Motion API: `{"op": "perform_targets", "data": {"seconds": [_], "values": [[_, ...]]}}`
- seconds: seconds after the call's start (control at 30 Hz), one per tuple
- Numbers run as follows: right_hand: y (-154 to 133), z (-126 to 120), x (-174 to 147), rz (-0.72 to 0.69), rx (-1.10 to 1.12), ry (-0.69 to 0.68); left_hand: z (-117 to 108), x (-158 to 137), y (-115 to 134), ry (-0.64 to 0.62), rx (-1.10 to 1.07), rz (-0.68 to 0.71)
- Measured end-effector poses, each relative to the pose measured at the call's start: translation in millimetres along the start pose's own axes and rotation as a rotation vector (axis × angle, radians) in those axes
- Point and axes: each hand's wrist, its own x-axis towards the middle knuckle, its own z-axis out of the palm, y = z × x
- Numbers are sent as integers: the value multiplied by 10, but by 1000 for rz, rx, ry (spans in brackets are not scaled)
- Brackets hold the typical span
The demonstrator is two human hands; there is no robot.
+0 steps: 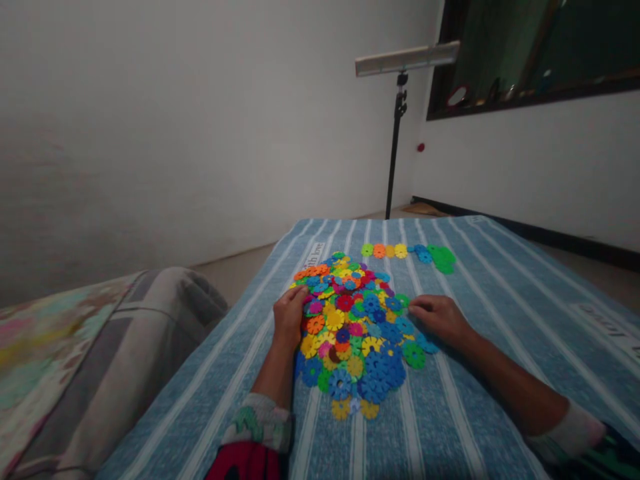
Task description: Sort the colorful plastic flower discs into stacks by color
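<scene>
Looks only a little way along, judging by the large heap of plastic flowers [345, 327] on the striped cloth [505, 300], mixed in colour and lying loosely over one another. Set out beyond the heap, towards its right, a short row: from a light green flower [367, 250] through an orange flower [379, 251] and a yellow flower [401, 251] to a blue flower [424, 254], ending in a clump of green flowers [443, 259]. Too small to tell whether joined together or merely laid side by side. Far more in the heap than in the row, so probably with much more left than done. At the heap's left edge, the left hand [290, 315], fingers curled in against the outer pieces; cannot tell whether pinching one. At the heap's right edge, the right hand [443, 320], thumb and fingertips drawn close together just beside a half-covered green piece [401, 301]; cannot tell whether gripping anything. Farther down that same edge, a round green piece [414, 355]; at the heap's near end, two yellow pieces [341, 409], apparently not yet set out.
</scene>
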Motion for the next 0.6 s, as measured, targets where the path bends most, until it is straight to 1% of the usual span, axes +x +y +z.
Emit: {"op": "perform_targets", "data": {"seconds": [0.1,0.17,0.3,0.43,0.5,0.6], "values": [[11,-78,31,29,2,-35,-13,33,42,20,-188,-109],[14,-104,37,41,19,-71,-18,45,54,26,-226,-134],[2,-86,21,30,50,-143,-11,45,52,16,-212,-133],[-22,-40,0,-28,-32,-218,5,39,50,18,-182,-124],[-26,-33,-5,-33,-76,-214,10,43,47,15,-174,-106],[-20,-47,-5,-35,-73,-215,9,53,32,-12,-154,-85]]}}
